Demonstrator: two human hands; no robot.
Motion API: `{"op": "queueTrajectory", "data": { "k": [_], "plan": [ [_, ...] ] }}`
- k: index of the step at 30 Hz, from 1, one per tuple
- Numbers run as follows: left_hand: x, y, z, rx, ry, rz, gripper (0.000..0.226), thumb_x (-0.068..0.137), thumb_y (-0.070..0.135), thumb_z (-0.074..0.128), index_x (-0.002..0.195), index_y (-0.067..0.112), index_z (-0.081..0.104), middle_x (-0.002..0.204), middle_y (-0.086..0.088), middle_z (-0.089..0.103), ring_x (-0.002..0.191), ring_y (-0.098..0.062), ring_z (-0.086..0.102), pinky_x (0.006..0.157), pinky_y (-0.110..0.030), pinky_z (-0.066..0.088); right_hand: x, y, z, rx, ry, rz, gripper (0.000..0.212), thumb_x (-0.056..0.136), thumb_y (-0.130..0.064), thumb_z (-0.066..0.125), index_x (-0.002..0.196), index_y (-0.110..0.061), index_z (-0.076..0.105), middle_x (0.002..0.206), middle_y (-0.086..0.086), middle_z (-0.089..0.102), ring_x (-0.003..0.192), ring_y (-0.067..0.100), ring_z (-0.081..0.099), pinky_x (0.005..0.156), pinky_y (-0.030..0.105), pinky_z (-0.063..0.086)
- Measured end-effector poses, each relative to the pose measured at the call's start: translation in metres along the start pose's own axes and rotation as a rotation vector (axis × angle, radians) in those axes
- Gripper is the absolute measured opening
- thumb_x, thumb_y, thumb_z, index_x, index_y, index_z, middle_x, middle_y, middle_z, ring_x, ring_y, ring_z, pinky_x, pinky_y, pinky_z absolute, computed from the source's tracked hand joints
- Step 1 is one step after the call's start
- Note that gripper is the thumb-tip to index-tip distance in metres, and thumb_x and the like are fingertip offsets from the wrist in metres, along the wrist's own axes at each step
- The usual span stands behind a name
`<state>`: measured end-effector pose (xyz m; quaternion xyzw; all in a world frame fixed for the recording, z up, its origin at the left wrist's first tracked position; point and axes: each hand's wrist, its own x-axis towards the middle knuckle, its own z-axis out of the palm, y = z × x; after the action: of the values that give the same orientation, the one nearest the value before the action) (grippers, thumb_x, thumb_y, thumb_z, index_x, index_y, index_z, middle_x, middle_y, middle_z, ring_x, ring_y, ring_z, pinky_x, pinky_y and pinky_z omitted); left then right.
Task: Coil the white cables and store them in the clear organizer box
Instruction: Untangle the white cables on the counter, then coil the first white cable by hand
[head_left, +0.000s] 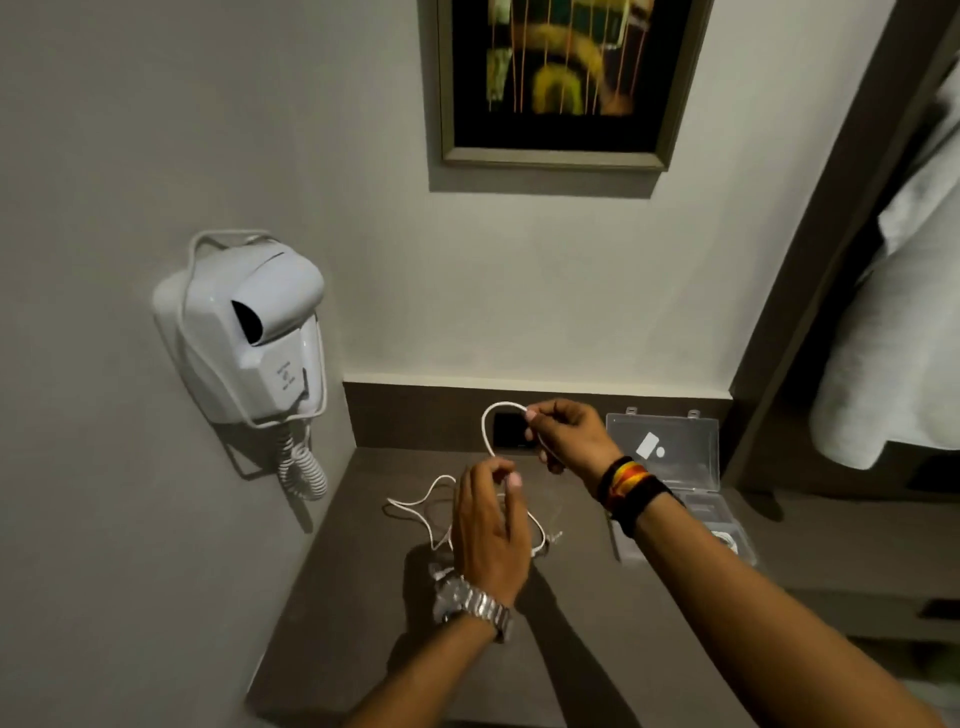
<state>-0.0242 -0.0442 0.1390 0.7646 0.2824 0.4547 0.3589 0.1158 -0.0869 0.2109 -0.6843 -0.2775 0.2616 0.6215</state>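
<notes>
A thin white cable (485, 423) arcs in a loop between my two hands above a dark counter (363, 597). My right hand (563, 434) pinches the top of the loop by the back wall. My left hand (488, 525) grips the cable lower down, and the rest trails in loose curves (415, 506) on the counter beneath it. The clear organizer box (670, 457) stands open to the right, its lid leaning on the wall. A coiled white cable (724, 540) lies in its near compartment, partly hidden by my right forearm.
A white wall-mounted hair dryer (249, 332) with a coiled cord hangs on the left wall. A dark socket plate (506, 431) sits in the backsplash behind the loop. A framed picture (561, 83) hangs above. White towels (898, 322) hang at the right.
</notes>
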Motion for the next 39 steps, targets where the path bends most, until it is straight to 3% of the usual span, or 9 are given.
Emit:
{"op": "queueTrajectory", "data": {
  "k": [5, 8, 12, 17, 21, 25, 28, 33, 39],
  "plan": [
    [-0.042, 0.007, 0.013, -0.137, -0.387, -0.14, 0.043, 0.094, 0.064, 0.04, 0.129, 0.041, 0.052, 0.125, 0.014, 0.061, 0.11, -0.006, 0.061, 0.088, -0.03, 0.053, -0.001, -0.027, 0.009, 0.273, 0.054, 0.145, 0.01, 0.103, -0.009, 0.056, 0.1, -0.006, 0.065, 0.071, 0.005, 0.058, 0.045, 0.01, 0.042, 0.034, 0.016, 0.03],
    [-0.041, 0.005, 0.015, -0.148, -0.537, -0.122, 0.016, 0.098, 0.046, 0.047, 0.108, 0.042, 0.058, 0.086, 0.017, 0.07, 0.076, -0.008, 0.068, 0.067, -0.037, 0.056, 0.003, -0.031, 0.005, 0.357, 0.127, 0.194, 0.009, 0.102, -0.007, 0.057, 0.099, -0.004, 0.065, 0.071, 0.006, 0.057, 0.048, 0.011, 0.042, 0.031, 0.016, 0.031],
    [-0.035, -0.013, 0.0, -0.276, -0.579, -0.197, 0.029, 0.096, 0.051, 0.05, 0.091, 0.027, 0.064, 0.067, 0.011, 0.059, 0.06, -0.009, 0.054, 0.056, -0.033, 0.052, 0.011, -0.03, -0.022, 0.427, 0.346, 0.193, 0.016, 0.099, 0.008, 0.052, 0.11, -0.002, 0.057, 0.068, 0.013, 0.054, 0.033, 0.012, 0.052, 0.033, 0.018, 0.044],
    [-0.019, -0.049, -0.037, -0.381, -0.539, -0.29, 0.032, 0.096, 0.044, 0.06, 0.079, 0.021, 0.073, 0.056, 0.008, 0.058, 0.043, -0.006, 0.047, 0.045, -0.025, 0.048, 0.011, 0.005, -0.081, 0.228, 0.576, 0.219, 0.029, 0.093, 0.017, 0.051, 0.112, -0.004, 0.052, 0.094, 0.03, 0.065, 0.064, 0.041, 0.069, 0.077, 0.064, 0.061],
    [0.002, -0.053, -0.05, -0.302, -0.606, -0.356, 0.04, 0.1, 0.048, 0.048, 0.077, 0.023, 0.068, 0.052, 0.01, 0.036, 0.041, -0.006, 0.033, 0.042, -0.021, 0.035, -0.016, 0.034, -0.087, -0.561, 0.398, 0.328, 0.031, 0.096, -0.016, 0.068, 0.12, 0.002, 0.063, 0.121, 0.028, 0.069, 0.101, 0.041, 0.07, 0.091, 0.053, 0.059],
    [0.026, -0.03, -0.04, -0.144, -0.666, -0.212, 0.045, 0.099, 0.053, 0.04, 0.08, 0.024, 0.068, 0.049, 0.017, 0.051, 0.041, 0.003, 0.041, 0.049, -0.021, 0.032, -0.051, 0.037, -0.037, -0.558, -0.039, -0.073, 0.056, 0.099, -0.031, 0.065, 0.15, -0.021, 0.044, 0.142, -0.005, 0.049, 0.129, 0.016, 0.05, 0.105, 0.035, 0.043],
    [0.043, -0.018, -0.036, -0.068, -0.654, -0.116, 0.045, 0.1, 0.05, 0.041, 0.08, 0.02, 0.068, 0.056, 0.014, 0.056, 0.049, 0.001, 0.046, 0.059, -0.025, 0.038, -0.059, 0.037, -0.008, -0.464, -0.286, -0.17, 0.028, 0.104, -0.024, 0.057, 0.126, -0.01, 0.066, 0.12, 0.0, 0.07, 0.106, 0.008, 0.066, 0.094, 0.027, 0.052],
    [0.062, -0.018, -0.06, -0.178, -0.613, -0.182, 0.04, 0.1, 0.043, 0.053, 0.069, 0.021, 0.063, 0.045, 0.012, 0.041, 0.04, -0.003, 0.033, 0.043, -0.019, 0.028, -0.05, 0.034, -0.024, -0.022, 0.004, -0.067, 0.011, 0.099, -0.015, 0.067, 0.091, -0.008, 0.07, 0.056, -0.004, 0.05, 0.046, 0.011, 0.044, 0.044, 0.026, 0.049],
    [0.071, -0.008, -0.081, -1.036, -0.702, -0.628, 0.024, 0.102, 0.028, 0.048, 0.098, 0.009, 0.062, 0.055, 0.007, 0.042, 0.035, -0.002, 0.035, 0.031, -0.015, 0.027, -0.049, 0.04, -0.031, -0.299, 0.041, 0.029, 0.022, 0.095, -0.031, 0.071, 0.093, -0.01, 0.079, 0.05, -0.012, 0.05, 0.039, 0.002, 0.036, 0.038, 0.018, 0.029]
  ]
}}
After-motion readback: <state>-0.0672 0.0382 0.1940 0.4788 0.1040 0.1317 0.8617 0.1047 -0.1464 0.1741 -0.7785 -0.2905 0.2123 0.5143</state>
